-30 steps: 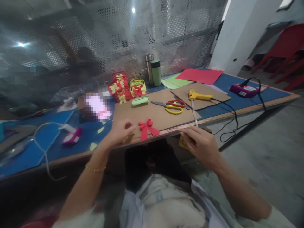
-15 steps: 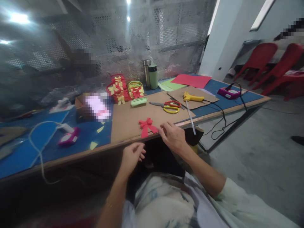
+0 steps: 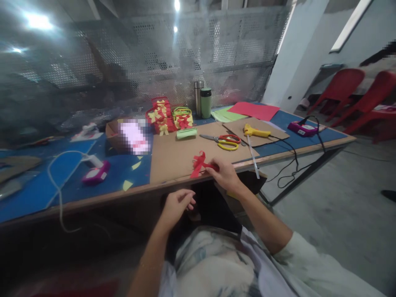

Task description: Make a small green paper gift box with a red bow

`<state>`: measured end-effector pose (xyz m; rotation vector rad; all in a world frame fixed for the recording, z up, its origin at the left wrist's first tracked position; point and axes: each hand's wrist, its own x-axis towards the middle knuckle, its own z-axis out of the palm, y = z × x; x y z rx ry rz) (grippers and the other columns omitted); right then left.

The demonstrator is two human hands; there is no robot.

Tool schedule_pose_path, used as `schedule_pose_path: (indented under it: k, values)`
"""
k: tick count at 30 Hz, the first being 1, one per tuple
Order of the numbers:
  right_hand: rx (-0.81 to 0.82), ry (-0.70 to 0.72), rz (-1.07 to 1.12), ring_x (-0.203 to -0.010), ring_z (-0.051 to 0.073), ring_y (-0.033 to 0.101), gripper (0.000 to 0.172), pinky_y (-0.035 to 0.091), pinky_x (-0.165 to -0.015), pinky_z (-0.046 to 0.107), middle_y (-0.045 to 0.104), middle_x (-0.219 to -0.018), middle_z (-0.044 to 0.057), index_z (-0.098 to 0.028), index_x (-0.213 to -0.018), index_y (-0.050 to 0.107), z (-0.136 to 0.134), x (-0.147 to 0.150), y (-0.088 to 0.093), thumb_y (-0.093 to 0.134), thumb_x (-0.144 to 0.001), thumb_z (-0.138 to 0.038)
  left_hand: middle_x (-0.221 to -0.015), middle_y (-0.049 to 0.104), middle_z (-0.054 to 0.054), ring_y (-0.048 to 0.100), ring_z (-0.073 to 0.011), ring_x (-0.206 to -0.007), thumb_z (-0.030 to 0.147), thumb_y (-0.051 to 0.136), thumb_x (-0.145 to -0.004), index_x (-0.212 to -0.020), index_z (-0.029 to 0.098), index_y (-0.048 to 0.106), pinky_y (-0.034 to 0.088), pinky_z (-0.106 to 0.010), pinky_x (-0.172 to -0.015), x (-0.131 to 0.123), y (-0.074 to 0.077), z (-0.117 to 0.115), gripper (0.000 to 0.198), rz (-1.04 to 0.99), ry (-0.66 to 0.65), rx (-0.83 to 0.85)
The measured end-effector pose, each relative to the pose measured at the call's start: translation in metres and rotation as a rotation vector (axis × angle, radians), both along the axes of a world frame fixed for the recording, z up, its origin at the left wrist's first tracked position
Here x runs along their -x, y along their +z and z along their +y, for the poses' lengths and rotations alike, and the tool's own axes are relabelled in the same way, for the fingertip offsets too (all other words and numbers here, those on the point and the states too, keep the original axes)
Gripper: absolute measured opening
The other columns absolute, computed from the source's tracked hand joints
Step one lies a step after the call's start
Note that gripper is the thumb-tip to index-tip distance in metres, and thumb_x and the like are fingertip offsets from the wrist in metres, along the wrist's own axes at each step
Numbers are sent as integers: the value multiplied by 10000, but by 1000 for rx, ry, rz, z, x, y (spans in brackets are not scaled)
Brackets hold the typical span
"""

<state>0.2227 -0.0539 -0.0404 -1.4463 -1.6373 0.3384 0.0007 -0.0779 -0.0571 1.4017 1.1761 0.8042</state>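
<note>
A red paper bow [image 3: 199, 163] tilts at the front edge of the brown cardboard sheet [image 3: 173, 161]. My right hand [image 3: 225, 173] pinches one of its tails between thumb and fingers. Lower and to the left, my left hand [image 3: 180, 206] hovers in front of the table edge, fingers loosely bent and slightly apart, with nothing visible in them. Scissors [image 3: 227, 141] with one red and one yellow handle lie behind the bow. Near them rests a folded light green paper piece [image 3: 186, 133].
A yellow glue gun [image 3: 256, 131] with a clear glue stick [image 3: 253, 159] lies to the right, its black cord hanging off the table. Behind stand red paper baskets [image 3: 161, 117] with yellow bows, a green bottle [image 3: 206, 103] and a steel flask [image 3: 198, 95]. A purple power socket [image 3: 97, 172] sits left.
My right hand has closed on a tail of the red bow, and the bow has tipped and turned. The left hand stays about where it was. The view has shifted slightly.
</note>
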Motion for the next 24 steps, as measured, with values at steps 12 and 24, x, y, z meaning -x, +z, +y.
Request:
schedule_pose_path:
  k: [12, 24]
  values:
    - [495, 684, 688, -622, 116, 619, 380, 519, -640, 263, 695, -694, -12, -173, -835, 677, -29, 2, 38, 866, -706, -476, -1209, 703, -167, 692, -282, -1007, 814, 829, -485, -1190, 190, 674, 570, -374, -840, -6, 31, -17, 954, -554, -70, 101]
    - [557, 784, 632, -594, 94, 580, 313, 479, -591, 230, 657, -659, -32, -162, -840, 659, -24, 7, 26, 835, -737, -399, -907, 731, -31, 651, -149, -830, 226, 885, -590, -1045, 181, 736, 515, -235, -738, -6, 42, -14, 481, -377, 76, 61]
